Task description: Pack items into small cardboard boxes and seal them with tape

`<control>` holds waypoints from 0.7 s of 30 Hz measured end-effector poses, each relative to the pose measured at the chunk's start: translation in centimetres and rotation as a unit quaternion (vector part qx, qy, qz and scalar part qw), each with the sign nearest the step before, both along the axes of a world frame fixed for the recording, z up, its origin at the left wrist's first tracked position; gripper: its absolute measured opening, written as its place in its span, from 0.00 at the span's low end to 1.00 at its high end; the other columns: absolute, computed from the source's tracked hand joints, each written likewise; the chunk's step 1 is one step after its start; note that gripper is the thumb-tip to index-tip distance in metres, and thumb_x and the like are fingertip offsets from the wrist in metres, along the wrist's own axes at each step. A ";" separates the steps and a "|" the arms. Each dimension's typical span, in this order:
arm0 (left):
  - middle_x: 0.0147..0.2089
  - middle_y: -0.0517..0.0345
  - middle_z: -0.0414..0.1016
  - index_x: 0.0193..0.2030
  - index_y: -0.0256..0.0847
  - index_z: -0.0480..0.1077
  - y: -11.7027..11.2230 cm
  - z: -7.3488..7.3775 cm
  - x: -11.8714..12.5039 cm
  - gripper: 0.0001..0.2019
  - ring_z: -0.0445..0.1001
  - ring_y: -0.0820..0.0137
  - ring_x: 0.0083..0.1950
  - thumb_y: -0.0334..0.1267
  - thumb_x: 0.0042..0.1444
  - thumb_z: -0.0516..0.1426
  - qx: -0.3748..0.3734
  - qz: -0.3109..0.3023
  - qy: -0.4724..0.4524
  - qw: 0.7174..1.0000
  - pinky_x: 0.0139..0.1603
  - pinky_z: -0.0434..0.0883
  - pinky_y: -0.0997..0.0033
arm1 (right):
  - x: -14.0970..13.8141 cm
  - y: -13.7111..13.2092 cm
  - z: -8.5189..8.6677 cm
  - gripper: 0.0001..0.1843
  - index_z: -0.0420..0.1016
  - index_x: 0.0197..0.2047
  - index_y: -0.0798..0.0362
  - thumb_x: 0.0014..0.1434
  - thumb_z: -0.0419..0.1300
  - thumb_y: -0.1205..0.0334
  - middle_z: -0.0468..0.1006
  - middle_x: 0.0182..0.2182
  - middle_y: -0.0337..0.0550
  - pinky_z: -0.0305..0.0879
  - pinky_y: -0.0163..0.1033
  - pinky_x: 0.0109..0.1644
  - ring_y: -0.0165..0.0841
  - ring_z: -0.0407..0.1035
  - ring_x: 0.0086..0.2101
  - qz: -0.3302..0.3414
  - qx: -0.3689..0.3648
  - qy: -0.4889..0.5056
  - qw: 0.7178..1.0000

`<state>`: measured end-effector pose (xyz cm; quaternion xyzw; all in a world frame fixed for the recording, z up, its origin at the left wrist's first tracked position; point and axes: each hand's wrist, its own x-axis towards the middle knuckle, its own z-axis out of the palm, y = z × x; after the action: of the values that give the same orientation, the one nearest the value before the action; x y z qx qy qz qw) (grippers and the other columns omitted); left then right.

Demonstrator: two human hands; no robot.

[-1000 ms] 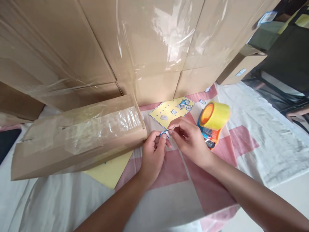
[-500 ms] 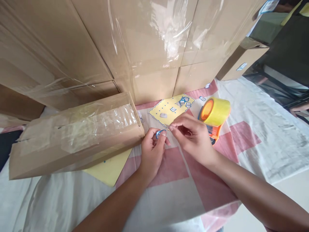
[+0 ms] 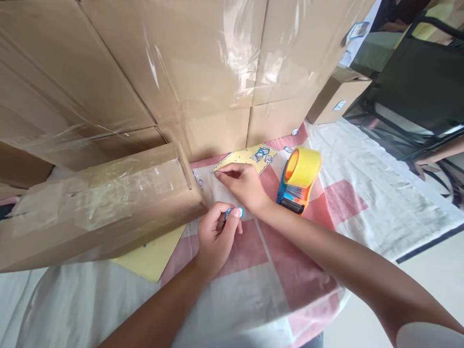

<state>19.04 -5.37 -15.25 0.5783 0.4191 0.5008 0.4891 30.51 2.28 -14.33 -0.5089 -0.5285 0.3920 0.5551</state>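
Note:
My left hand (image 3: 216, 237) is closed in a pinch on a small blue-edged sticker (image 3: 232, 212), just in front of the long taped cardboard box (image 3: 97, 203). My right hand (image 3: 241, 183) reaches forward over the yellow sticker sheet (image 3: 250, 157), its fingertips pinched together at the sheet's near left corner; what they grip is too small to make out. Several loose blue-and-white stickers (image 3: 263, 154) lie on the sheet's far end.
An orange tape dispenser with a yellow roll (image 3: 299, 179) stands right of my right hand. Large taped cartons (image 3: 203, 63) wall the back. A second yellow sheet (image 3: 152, 256) pokes out under the long box. A dark chair (image 3: 409, 87) stands at the right.
My hands have parted: the right one moved forward and left onto the yellow sheet, while the left stayed low with the sticker. The view swung a little to the right.

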 end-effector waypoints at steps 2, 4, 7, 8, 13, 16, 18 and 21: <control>0.19 0.66 0.68 0.29 0.42 0.68 -0.3 0.1 0.0 0.12 0.64 0.77 0.20 0.40 0.65 0.59 0.043 -0.002 0.009 0.999 0.24 0.61 0.76 | -1.4 0.9 -0.1 0.05 0.83 0.32 0.53 0.59 0.66 0.66 0.83 0.31 0.39 0.72 0.36 0.40 0.30 0.75 0.32 0.019 0.002 0.010 1.000; 0.18 0.68 0.67 0.29 0.42 0.68 -0.4 0.1 0.0 0.12 0.63 0.78 0.19 0.38 0.65 0.59 0.059 0.002 0.012 0.998 0.24 0.61 0.77 | -2.5 1.1 -0.6 0.06 0.84 0.33 0.53 0.61 0.65 0.65 0.83 0.31 0.39 0.72 0.35 0.39 0.30 0.75 0.32 0.057 -0.004 0.026 0.998; 0.17 0.69 0.66 0.29 0.42 0.67 -0.3 0.2 0.0 0.12 0.63 0.78 0.18 0.38 0.65 0.59 0.046 0.001 0.013 0.999 0.22 0.59 0.78 | -2.9 0.7 -1.6 0.08 0.86 0.41 0.51 0.63 0.64 0.62 0.80 0.29 0.37 0.70 0.35 0.35 0.30 0.73 0.32 0.143 -0.017 0.060 0.988; 0.16 0.69 0.66 0.29 0.42 0.67 -0.3 0.3 0.0 0.12 0.63 0.78 0.17 0.38 0.65 0.59 0.038 -0.004 0.015 0.999 0.21 0.59 0.78 | -2.8 0.5 -1.9 0.10 0.86 0.46 0.50 0.64 0.64 0.60 0.78 0.27 0.35 0.68 0.35 0.32 0.30 0.70 0.30 0.177 -0.025 0.072 0.981; 0.14 0.70 0.64 0.29 0.43 0.67 -0.2 0.5 0.2 0.12 0.61 0.78 0.15 0.40 0.64 0.59 0.006 -0.011 0.024 1.000 0.18 0.56 0.79 | -2.3 -0.3 -3.3 0.17 0.82 0.57 0.46 0.66 0.62 0.56 0.67 0.21 0.30 0.59 0.34 0.26 0.27 0.59 0.23 0.279 -0.053 0.101 0.954; 0.15 0.69 0.65 0.29 0.42 0.68 -0.3 0.6 0.2 0.12 0.61 0.78 0.14 0.40 0.64 0.59 0.003 -0.003 0.021 1.000 0.17 0.56 0.79 | -2.4 -0.2 -3.6 0.16 0.83 0.55 0.48 0.67 0.63 0.55 0.72 0.26 0.32 0.63 0.35 0.29 0.27 0.63 0.26 0.282 -0.023 0.093 0.955; 0.15 0.69 0.64 0.29 0.42 0.68 -0.3 0.6 0.2 0.12 0.62 0.78 0.15 0.40 0.64 0.59 -0.002 0.000 0.023 1.000 0.18 0.58 0.79 | -2.5 0.1 -3.7 0.15 0.83 0.54 0.48 0.68 0.63 0.56 0.74 0.29 0.34 0.66 0.35 0.33 0.28 0.66 0.29 0.272 0.002 0.068 0.960; 0.15 0.69 0.64 0.29 0.42 0.68 -0.1 0.4 0.2 0.12 0.63 0.77 0.16 0.41 0.64 0.59 -0.010 0.016 0.027 0.999 0.18 0.60 0.79 | -2.5 0.8 -3.1 0.09 0.84 0.50 0.48 0.67 0.65 0.61 0.79 0.40 0.38 0.72 0.35 0.42 0.28 0.73 0.38 0.231 0.053 0.008 0.971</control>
<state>19.19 -5.48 -14.85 0.5800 0.4464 0.4881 0.4755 27.99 3.07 -17.42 -0.3395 -0.6473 0.4853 0.4797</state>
